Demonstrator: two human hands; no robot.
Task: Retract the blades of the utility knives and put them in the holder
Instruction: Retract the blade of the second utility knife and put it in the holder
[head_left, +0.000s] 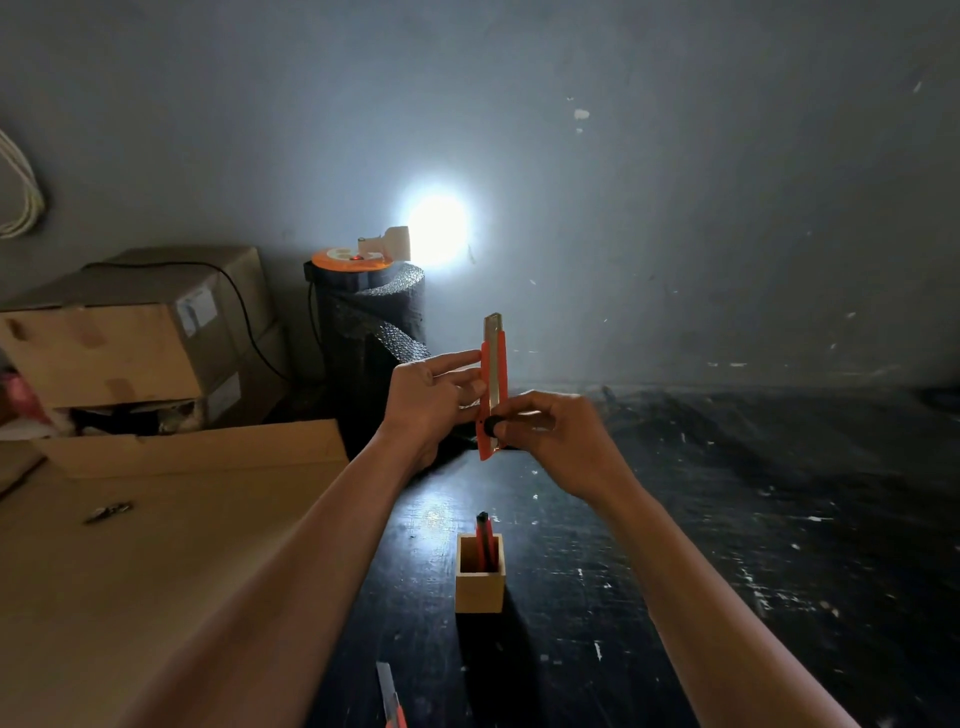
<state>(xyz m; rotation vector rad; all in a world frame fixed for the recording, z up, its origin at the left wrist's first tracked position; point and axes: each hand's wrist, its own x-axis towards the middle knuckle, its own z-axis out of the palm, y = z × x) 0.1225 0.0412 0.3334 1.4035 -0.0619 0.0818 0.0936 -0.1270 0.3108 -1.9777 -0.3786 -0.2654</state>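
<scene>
1. Left of the wooden holder (479, 582), cardboard boxes (130, 343) bear pale labels too blurred to read; no brand or writing is legible anywhere.
2. Above the holder, the left hand (426, 400) steadies the orange utility knife (492, 395) with fingertips against its side, the knife held upright and clear of the dark surface (727, 519).
3. On the other side of the knife, the right hand (556, 431) pinches its black slider; a short length of blade shows at the top.
4. The retracting step looks to be in hand: next, draw the slider down fully, then lower the knife into the holder.
5. Inside the holder one knife (484, 540) stands already; below it, a third knife (392, 696) lies on the surface, blade out.
</scene>
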